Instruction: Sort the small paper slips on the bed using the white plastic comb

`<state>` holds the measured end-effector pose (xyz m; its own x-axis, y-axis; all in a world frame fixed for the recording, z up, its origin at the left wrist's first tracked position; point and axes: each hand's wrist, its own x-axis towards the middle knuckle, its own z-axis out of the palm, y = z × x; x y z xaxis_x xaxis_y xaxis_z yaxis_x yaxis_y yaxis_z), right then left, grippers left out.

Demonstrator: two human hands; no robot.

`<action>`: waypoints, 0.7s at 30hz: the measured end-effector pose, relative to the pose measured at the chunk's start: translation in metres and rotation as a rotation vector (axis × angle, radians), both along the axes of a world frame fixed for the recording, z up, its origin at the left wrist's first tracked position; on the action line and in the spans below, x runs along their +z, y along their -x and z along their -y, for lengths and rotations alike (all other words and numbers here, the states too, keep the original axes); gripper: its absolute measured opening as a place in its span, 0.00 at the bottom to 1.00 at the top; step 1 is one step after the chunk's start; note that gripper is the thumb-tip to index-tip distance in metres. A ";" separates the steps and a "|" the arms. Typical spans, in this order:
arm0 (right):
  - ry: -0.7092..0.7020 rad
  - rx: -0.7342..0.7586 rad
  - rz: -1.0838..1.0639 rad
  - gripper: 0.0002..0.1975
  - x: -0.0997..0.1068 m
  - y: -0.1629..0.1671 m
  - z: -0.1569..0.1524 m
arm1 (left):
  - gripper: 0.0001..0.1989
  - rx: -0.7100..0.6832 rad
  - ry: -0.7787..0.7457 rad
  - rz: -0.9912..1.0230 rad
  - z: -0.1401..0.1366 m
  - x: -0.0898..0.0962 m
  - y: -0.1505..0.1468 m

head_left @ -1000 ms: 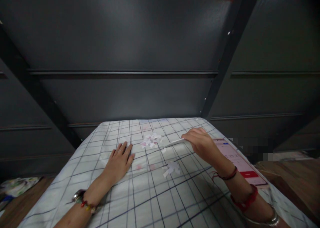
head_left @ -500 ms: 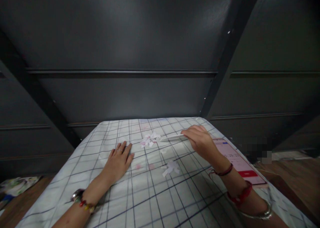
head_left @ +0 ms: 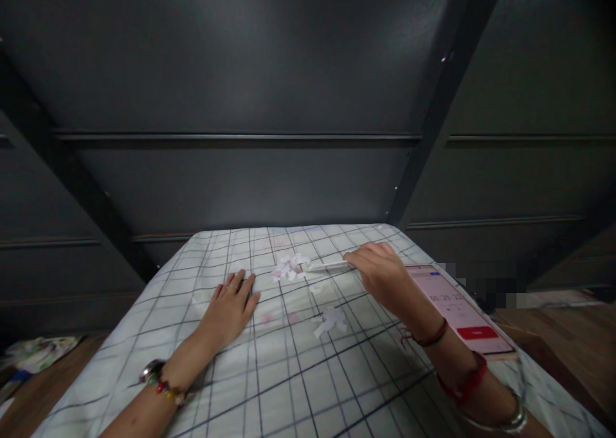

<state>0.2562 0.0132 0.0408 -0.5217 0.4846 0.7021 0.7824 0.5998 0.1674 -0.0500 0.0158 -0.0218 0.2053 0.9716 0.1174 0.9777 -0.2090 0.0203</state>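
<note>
My left hand (head_left: pixel 230 311) lies flat on the checked cloth, fingers spread and holding nothing. In my right hand (head_left: pixel 382 276) is a pair of slim whitish tweezers (head_left: pixel 331 266), pinched between thumb and fingers and pointing left. Their tips reach the right edge of a small heap of white paper scraps (head_left: pixel 290 266), some tinged pink; whether they grip a scrap I cannot tell. Nearer to me lies a second cluster of white paper strips (head_left: pixel 331 321). A single small scrap (head_left: pixel 315 289) rests between the two piles.
The white checked cloth (head_left: pixel 289 387) covers the whole work surface. A phone (head_left: pixel 462 316) with a lit timer screen lies at the right, partly behind my right forearm. Dark metal panels (head_left: pixel 269 188) rise behind the far edge. A crumpled printed item (head_left: pixel 41 354) sits low at the left.
My right hand has shifted slightly left and down, bringing the tweezer tips closer against the far heap. My left hand stays in place.
</note>
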 end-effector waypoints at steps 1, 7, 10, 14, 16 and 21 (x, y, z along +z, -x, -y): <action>-0.006 -0.001 0.009 0.18 -0.001 0.001 0.000 | 0.26 -0.002 -0.004 0.002 0.000 0.000 0.000; 0.147 0.006 0.064 0.18 0.003 -0.011 0.005 | 0.26 0.002 0.000 -0.003 0.000 0.001 0.000; 0.154 -0.005 0.036 0.18 0.006 -0.014 0.007 | 0.26 0.003 0.000 -0.007 0.001 0.001 -0.001; 0.074 -0.021 -0.002 0.18 0.001 0.004 0.004 | 0.26 0.000 -0.023 -0.005 0.001 0.000 -0.001; 0.039 -0.025 0.007 0.17 -0.003 0.016 0.002 | 0.26 0.003 -0.018 -0.016 0.001 0.000 -0.001; 0.067 0.017 0.087 0.17 0.000 0.020 0.007 | 0.26 0.002 -0.003 -0.028 0.001 0.003 -0.002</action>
